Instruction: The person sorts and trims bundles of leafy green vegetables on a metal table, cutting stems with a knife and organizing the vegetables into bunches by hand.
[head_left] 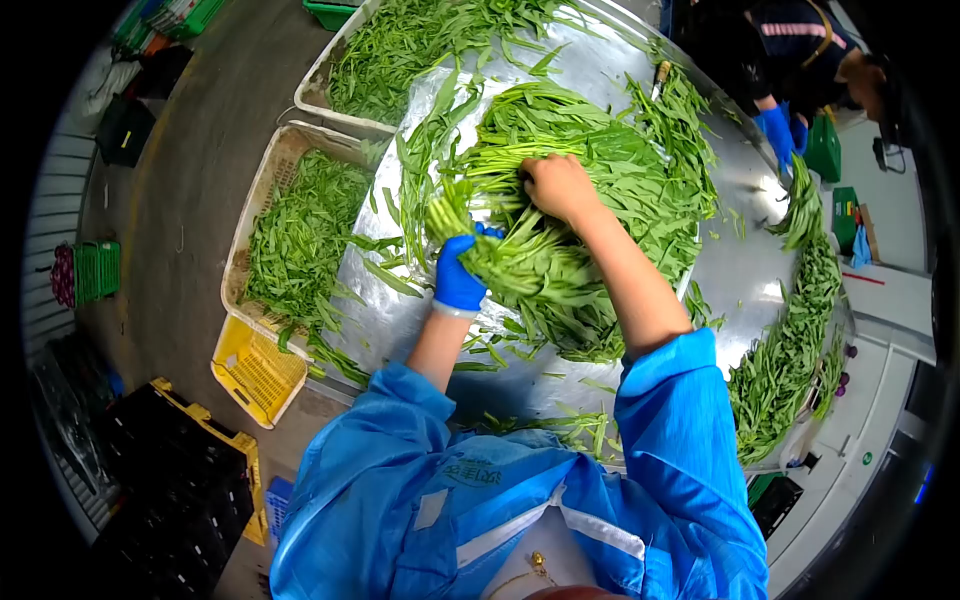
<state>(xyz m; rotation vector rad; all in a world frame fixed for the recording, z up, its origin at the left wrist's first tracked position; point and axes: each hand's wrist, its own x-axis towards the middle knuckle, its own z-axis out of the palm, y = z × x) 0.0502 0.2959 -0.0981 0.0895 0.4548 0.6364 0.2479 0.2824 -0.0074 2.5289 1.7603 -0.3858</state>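
My left hand [460, 275], in a blue glove, is wrapped round a bunch of leafy green stems [530, 260] over the metal table [375, 290]. The cut ends of the bunch point to the upper left and its leaves spread to the right. My right hand [560, 187], ungloved, rests with curled fingers on the large pile of greens [620, 170] just above the bunch. Its fingertips are hidden among the stems, so what they grip cannot be made out.
Crates of greens [240, 235] stand along the table's left side, with a yellow crate [262, 372] below. A knife handle [662, 72] shows behind the pile. At the upper right, a co-worker's blue-gloved hands [778, 130] are over more greens [800, 330] along the right edge.
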